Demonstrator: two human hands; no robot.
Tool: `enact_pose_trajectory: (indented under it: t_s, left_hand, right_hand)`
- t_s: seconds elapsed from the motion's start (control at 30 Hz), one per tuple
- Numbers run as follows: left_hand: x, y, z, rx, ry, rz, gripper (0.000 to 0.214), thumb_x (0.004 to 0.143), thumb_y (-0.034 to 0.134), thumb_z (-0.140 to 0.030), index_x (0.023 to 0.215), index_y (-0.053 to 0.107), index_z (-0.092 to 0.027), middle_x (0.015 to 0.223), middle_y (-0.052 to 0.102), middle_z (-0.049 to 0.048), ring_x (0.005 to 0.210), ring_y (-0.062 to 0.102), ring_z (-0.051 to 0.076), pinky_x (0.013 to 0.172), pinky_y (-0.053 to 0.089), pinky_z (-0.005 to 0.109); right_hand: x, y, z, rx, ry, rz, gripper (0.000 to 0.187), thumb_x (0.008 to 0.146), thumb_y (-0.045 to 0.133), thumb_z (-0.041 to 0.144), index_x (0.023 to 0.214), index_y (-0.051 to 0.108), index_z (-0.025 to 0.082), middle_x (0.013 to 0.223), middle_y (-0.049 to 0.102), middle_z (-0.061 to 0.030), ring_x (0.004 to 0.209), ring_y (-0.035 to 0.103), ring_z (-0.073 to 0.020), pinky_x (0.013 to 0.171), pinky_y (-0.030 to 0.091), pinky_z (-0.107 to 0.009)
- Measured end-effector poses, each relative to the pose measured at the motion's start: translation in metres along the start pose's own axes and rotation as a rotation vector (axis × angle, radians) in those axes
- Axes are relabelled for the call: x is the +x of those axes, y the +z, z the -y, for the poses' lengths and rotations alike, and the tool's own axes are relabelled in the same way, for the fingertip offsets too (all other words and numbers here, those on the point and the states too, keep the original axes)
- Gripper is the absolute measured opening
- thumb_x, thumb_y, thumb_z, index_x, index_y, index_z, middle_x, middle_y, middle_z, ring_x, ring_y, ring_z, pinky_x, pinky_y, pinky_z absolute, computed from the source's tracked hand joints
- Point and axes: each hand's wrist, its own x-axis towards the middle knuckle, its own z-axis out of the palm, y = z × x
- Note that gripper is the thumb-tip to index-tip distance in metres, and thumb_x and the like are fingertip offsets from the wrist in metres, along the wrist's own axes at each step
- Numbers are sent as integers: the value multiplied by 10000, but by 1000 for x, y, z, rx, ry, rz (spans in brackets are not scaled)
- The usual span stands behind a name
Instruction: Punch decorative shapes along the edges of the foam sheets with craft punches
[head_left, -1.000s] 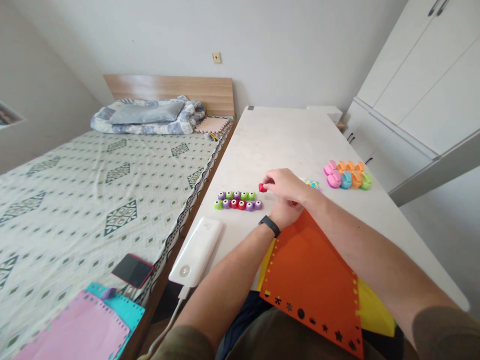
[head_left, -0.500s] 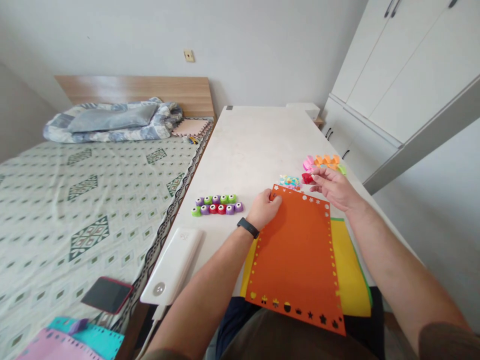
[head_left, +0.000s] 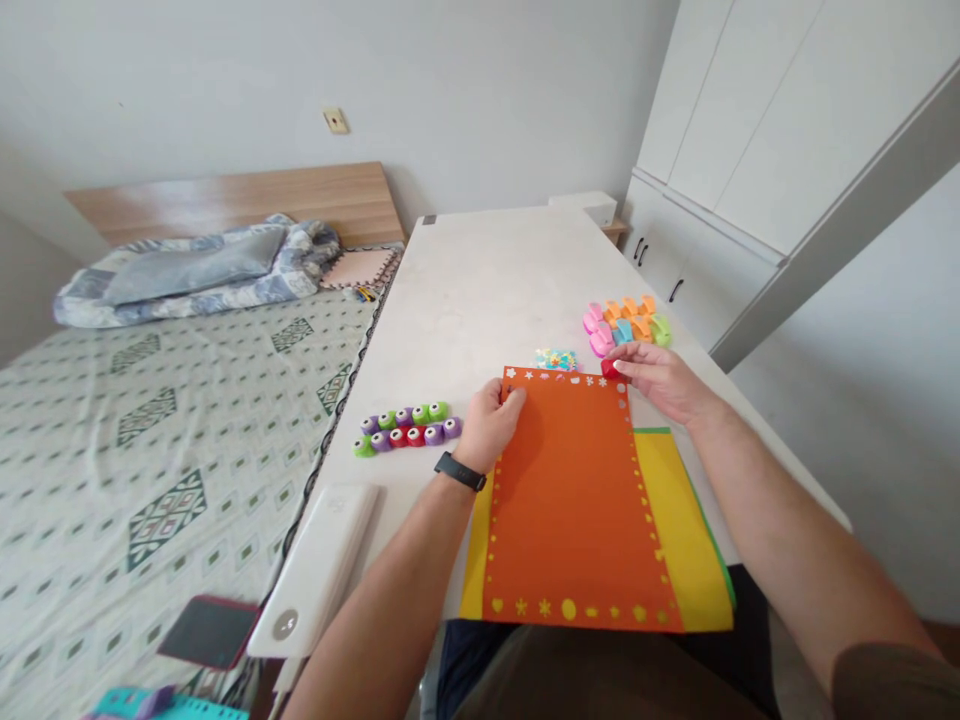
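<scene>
My left hand (head_left: 491,425), with a dark band on its wrist, pinches the upper left edge of an orange sheet of paper (head_left: 566,490). Small shapes are punched along the sheet's borders. At the sheet's top right corner, my right hand (head_left: 664,380) has its fingers closed on a small red craft punch (head_left: 609,369); the fingertips partly cover it. Beneath the orange sheet lies yellow paper (head_left: 682,520), with a green edge showing below that. A pile of colourful punched bits (head_left: 556,359) is just beyond the sheet's top edge.
Pink, orange, blue and green punches (head_left: 624,326) stand beyond my right hand. Two rows of small round punches (head_left: 409,428) sit left of my left hand. A white power bank (head_left: 315,570) with a cable lies at the table's left edge. A phone (head_left: 208,632) rests on the bed.
The orange sheet has been lowered and now lies flatter over the yellow paper. My right hand has brought the red punch close to the sheet's top right corner. The view has shifted slightly.
</scene>
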Motion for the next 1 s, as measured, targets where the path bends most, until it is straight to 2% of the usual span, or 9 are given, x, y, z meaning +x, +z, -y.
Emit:
enact_pose_trajectory:
  t_s: [0.3, 0.4, 0.63, 0.8, 1.0]
  left_hand:
    - [-2, 1, -4, -44, -22, -8, 227, 804, 671, -360, 746, 519, -201, 567, 428, -61, 520, 412, 94, 482, 322, 193]
    - [-1, 1, -3, -48, -3, -8, 240, 800, 676, -355, 730, 506, -201, 566, 427, -62, 515, 404, 90, 480, 324, 193]
    - [-3, 2, -6, -114, -33, 16, 210, 805, 666, -360, 770, 534, -201, 581, 477, -54, 512, 434, 94, 477, 342, 196]
    - [0, 1, -4, -87, -18, -26, 207, 803, 673, -343, 753, 531, -200, 564, 454, -59, 508, 430, 93, 472, 333, 193]
    - [2, 0, -1, -80, -28, -32, 200, 804, 671, -336, 757, 537, -197, 564, 443, -62, 505, 417, 88, 476, 331, 190]
  right_hand:
    - [6, -1, -7, 32, 5, -74, 253, 718, 859, 306, 911, 721, 218, 918, 741, -27, 831, 672, -176, 778, 555, -354]
    - [8, -3, -7, 27, -18, -104, 233, 724, 852, 287, 907, 727, 216, 921, 741, -26, 845, 673, -169, 792, 549, -343]
    - [8, -5, -9, -10, -33, -94, 264, 709, 852, 279, 932, 729, 211, 924, 739, -22, 841, 671, -163, 823, 542, -339]
    - [8, -6, -10, -12, -1, -63, 306, 681, 870, 265, 948, 727, 221, 952, 739, -17, 838, 671, -162, 813, 546, -337]
    - [6, -3, -6, 26, -8, -55, 260, 718, 845, 247, 949, 731, 215, 937, 737, -20, 840, 668, -159, 830, 540, -334]
